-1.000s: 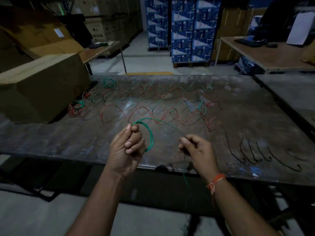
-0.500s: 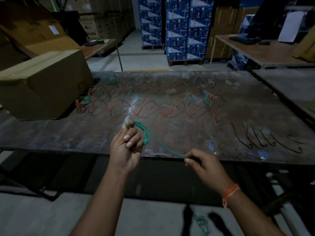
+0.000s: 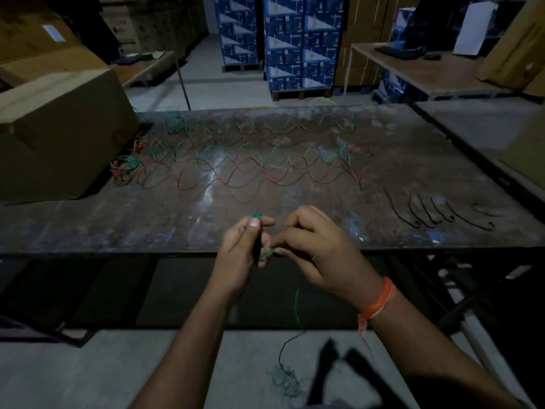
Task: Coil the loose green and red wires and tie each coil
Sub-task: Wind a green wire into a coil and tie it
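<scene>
Green thin wire coil (image 3: 257, 216) sits pinched in my left hand (image 3: 240, 249); my right hand (image 3: 317, 249) pinches its tail by the dark table (image 3: 442, 172) edge. Wavy loose green and red wires (image 3: 250, 160) remain uncoiled (most, I judge).

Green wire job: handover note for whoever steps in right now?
Left hand grips a small green coil, held above the table's near edge.
Right hand pinches the same green wire close beside the left; its tail hangs to a tangle on the floor.
Done: winding begun; some bundled wires lie by the cardboard box.
Left: finish and tie this coil, then the loose green and red wires spread on the table. Black ties lie at the right.
</scene>
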{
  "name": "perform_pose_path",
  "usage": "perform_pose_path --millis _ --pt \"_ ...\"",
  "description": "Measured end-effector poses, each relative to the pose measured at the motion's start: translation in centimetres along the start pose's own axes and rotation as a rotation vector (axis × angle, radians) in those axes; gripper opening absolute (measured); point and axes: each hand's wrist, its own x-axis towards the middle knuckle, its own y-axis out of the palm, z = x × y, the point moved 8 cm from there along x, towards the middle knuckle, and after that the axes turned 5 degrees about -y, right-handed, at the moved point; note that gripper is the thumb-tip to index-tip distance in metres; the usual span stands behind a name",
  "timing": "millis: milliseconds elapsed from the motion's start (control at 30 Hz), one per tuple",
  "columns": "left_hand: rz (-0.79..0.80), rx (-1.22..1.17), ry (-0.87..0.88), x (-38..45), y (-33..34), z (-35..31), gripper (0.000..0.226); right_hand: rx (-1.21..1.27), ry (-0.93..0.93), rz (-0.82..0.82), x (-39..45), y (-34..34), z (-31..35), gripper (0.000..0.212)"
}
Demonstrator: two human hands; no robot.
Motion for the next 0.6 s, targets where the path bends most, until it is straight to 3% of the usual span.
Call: perform_pose_path --millis 200,400,500,600 --pt "0.19 -0.075 -0.072 -0.2 2.8 1.1 0.032 0.02 0.015 -0.031 1.1 -1.3 -2.9 0.012" --pt "0.242 -0.131 -0.182 0.5 3.3 1.5 0.028 0.169 0.247 -0.095 -0.5 -1.5 -7.8 0.008" --pt "0.247 -0.392 -0.223 1.0 3.6 1.6 0.026 0.13 0.378 0.043 -2.2 1.3 -10.1 0.005" --pt "0.234 -0.53 -0.213 1.4 3.0 1.3 0.023 0.04 0.615 0.355 -5.8 5.7 -12.4 0.019"
